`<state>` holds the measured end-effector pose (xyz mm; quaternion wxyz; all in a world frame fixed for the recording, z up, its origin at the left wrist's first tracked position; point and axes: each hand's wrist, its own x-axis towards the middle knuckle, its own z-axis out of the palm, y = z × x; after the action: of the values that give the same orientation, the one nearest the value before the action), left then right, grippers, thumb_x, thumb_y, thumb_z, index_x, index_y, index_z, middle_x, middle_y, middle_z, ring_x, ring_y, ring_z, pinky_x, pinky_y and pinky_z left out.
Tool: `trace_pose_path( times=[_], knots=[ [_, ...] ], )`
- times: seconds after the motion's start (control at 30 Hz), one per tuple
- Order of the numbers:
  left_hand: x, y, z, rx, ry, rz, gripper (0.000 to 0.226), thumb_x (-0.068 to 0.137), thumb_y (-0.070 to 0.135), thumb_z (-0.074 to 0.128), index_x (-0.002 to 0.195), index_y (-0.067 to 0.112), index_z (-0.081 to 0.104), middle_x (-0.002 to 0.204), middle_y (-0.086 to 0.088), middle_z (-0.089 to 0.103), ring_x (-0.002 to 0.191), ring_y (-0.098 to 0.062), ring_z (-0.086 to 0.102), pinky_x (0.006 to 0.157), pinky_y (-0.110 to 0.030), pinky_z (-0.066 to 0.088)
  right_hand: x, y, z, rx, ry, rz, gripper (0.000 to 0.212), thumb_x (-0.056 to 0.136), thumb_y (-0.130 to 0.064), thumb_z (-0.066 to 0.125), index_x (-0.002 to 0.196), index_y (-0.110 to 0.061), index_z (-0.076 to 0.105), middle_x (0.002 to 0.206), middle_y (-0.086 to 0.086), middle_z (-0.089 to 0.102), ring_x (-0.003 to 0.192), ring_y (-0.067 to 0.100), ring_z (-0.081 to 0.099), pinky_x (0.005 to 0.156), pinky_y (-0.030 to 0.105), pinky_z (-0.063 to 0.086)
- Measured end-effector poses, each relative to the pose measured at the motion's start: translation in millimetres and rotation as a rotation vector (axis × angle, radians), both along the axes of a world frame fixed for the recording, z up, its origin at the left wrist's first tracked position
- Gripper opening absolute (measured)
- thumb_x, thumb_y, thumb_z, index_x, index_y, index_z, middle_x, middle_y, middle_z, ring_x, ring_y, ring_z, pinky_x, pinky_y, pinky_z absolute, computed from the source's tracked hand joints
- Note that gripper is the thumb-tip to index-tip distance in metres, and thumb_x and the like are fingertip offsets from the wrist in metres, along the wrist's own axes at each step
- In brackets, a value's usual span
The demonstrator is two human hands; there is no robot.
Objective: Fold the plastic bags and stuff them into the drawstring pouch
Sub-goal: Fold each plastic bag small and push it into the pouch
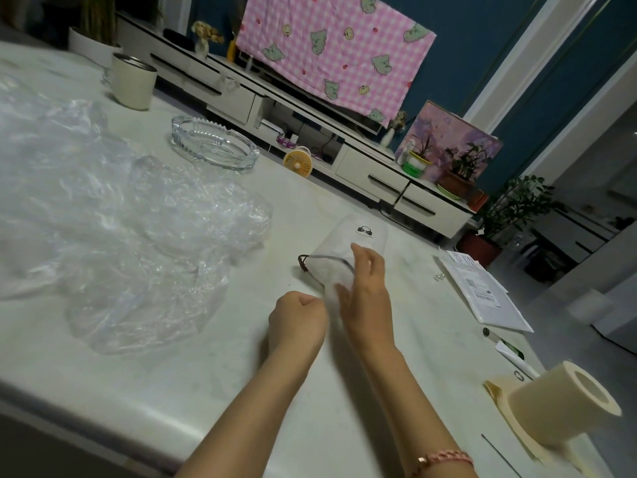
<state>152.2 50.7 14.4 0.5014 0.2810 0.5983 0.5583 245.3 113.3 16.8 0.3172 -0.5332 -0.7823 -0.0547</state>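
The surface (213, 391) carries the whole job. Its largest load is a loose heap of clear plastic bags (113, 215), spread from nine to eleven o'clock of the person's hands. The heap is crumpled and shows no fold or flattened stack, so most of the folding appears outstanding.

The drawstring pouch (358, 236) lies on its side at centre, at twelve o'clock of the hands, with its mouth turned toward nine o'clock. Pale crumpled film (332, 276) shows in the mouth, so at least one bag seems to be inside or going in. How full the pouch is cannot be read.

The right hand (365, 294) grips the pouch, its fingers arched over the body and its thumb at the mouth edge. The left hand (298, 319) is balled into a fist just beside the mouth, at seven o'clock of the pouch. Whether it pinches the rim or a piece of film cannot be told.

The dark drawstring (305, 262) hangs slack at the mouth and is not drawn. Judgement: an early stage, stuffing in hand, the bulk of the bags left, closure not yet done.
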Motion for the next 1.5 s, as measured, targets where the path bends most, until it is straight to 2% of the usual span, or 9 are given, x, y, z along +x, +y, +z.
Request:
trace_pose_path(
  times=[0.13, 0.27, 0.4, 0.63, 0.87, 0.97, 1.23, 1.4, 1.5],
  knots=[
    [-4, 2, -2, 0.043, 0.305, 0.062, 0.021, 0.09, 0.009, 0.044, 0.1, 0.016, 0.062, 0.105, -0.001, 0.061, 0.099, -0.023, 0.056, 0.08, -0.029, 0.044, 2, 19, 2, 0.243, -0.199, -0.078, 0.046, 0.055, 0.014, 0.067, 0.099, 0.0, 0.066, 0.07, 0.012, 0.062, 0.056, 0.033, 0.056, 0.051, 0.03, 0.044],
    [-8, 3, -1, 0.187, 0.695, 0.018, 0.04, 0.093, 0.017, 0.049, 0.132, 0.022, 0.045, 0.131, -0.002, 0.043, 0.12, -0.021, 0.041, 0.093, -0.029, 0.036, 22, 6, 19, -0.032, 0.06, -0.003, 0.032, 0.079, 0.006, 0.06, 0.107, -0.009, 0.063, 0.081, -0.001, 0.063, 0.078, 0.02, 0.055, 0.07, 0.03, 0.042],
    [-2, 5, -3, 0.234, 0.965, -0.163, 0.06, 0.096, 0.022, 0.042, 0.149, 0.027, 0.015, 0.156, -0.003, 0.011, 0.141, -0.02, 0.013, 0.111, -0.031, 0.017, 37, -25, 33, -0.098, 0.144, 0.205, 0.025, 0.078, 0.003, 0.069, 0.097, -0.012, 0.065, 0.08, -0.007, 0.061, 0.068, -0.004, 0.052, 0.064, 0.007, 0.037],
    [16, 2, 1, 0.266, 0.762, -0.315, 0.052, 0.101, 0.023, 0.029, 0.15, 0.028, 0.013, 0.159, -0.001, 0.0, 0.142, -0.023, 0.019, 0.11, -0.032, 0.025, 35, -56, 4, 0.316, 0.355, -0.14, 0.023, 0.079, 0.0, 0.071, 0.079, -0.011, 0.051, 0.075, 0.0, 0.048, 0.064, 0.006, 0.038, 0.06, 0.007, 0.033],
    [18, 0, -2, 0.298, 0.679, -0.349, 0.05, 0.102, 0.023, 0.028, 0.15, 0.03, 0.014, 0.159, 0.0, 0.004, 0.142, -0.02, 0.022, 0.111, -0.028, 0.022, 7, -67, -12, -0.109, 0.622, 0.121, 0.02, 0.09, -0.007, 0.042, 0.084, -0.02, 0.056, 0.085, -0.008, 0.06, 0.082, -0.003, 0.054, 0.075, 0.008, 0.039],
    [15, 2, -6, 0.308, 0.618, -0.375, 0.05, 0.102, 0.018, 0.028, 0.149, 0.031, 0.017, 0.159, 0.002, 0.006, 0.142, -0.018, 0.024, 0.109, -0.022, 0.02, 9, -61, -4, -0.47, 0.643, 0.228, 0.034, 0.089, 0.003, 0.036, 0.106, -0.021, 0.055, 0.112, -0.001, 0.062, 0.108, 0.008, 0.056, 0.097, 0.019, 0.041],
    [16, 10, -12, 0.279, 0.608, -0.388, 0.049, 0.1, 0.016, 0.03, 0.149, 0.024, 0.025, 0.155, -0.003, 0.024, 0.14, -0.021, 0.028, 0.112, -0.028, 0.024, 15, -26, 24, -0.865, 0.432, -0.003, 0.033, 0.097, -0.001, 0.039, 0.127, 0.006, 0.05, 0.125, 0.016, 0.056, 0.118, 0.026, 0.052, 0.089, 0.023, 0.041],
    [15, 11, -5, 0.195, 0.588, -0.34, 0.044, 0.096, 0.013, 0.041, 0.139, 0.016, 0.036, 0.138, -0.007, 0.044, 0.128, -0.024, 0.039, 0.099, -0.028, 0.033, 15, -2, 24, -0.684, 0.038, -0.068, 0.023, 0.095, -0.004, 0.043, 0.089, 0.001, 0.065, 0.087, 0.014, 0.061, 0.087, 0.025, 0.056, 0.074, 0.028, 0.04],
    [17, 15, -3, 0.191, 0.602, -0.311, 0.035, 0.092, 0.015, 0.044, 0.126, 0.02, 0.051, 0.127, -0.007, 0.054, 0.116, -0.027, 0.048, 0.095, -0.033, 0.041, 26, -19, 32, -0.61, -0.082, -0.06, 0.032, 0.096, -0.012, 0.046, 0.064, -0.014, 0.046, 0.069, -0.001, 0.049, 0.068, 0.015, 0.047, 0.067, 0.023, 0.032]
  ],
)
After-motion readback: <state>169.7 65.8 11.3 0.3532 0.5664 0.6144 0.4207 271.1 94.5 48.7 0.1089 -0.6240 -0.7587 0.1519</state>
